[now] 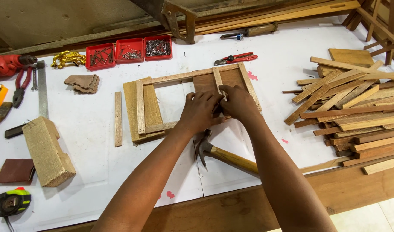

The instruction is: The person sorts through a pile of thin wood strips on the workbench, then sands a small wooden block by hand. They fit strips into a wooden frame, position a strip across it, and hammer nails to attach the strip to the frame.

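Pressing down together, the left hand (pixel 200 111) and right hand (pixel 237 102) meet at the lower end of the middle slat (pixel 217 80) of a wooden frame (pixel 141 105) lying flat on the white counter (pixel 89 129). Both sets of fingers are curled close, pinching the slat's end; whether a nail sits between them cannot be told. Done well, the joint stays square and flush under steady pressure. A hammer (pixel 225 155) lies just below the wrists; red nail trays (pixel 129 50) stand beyond the fingertips.
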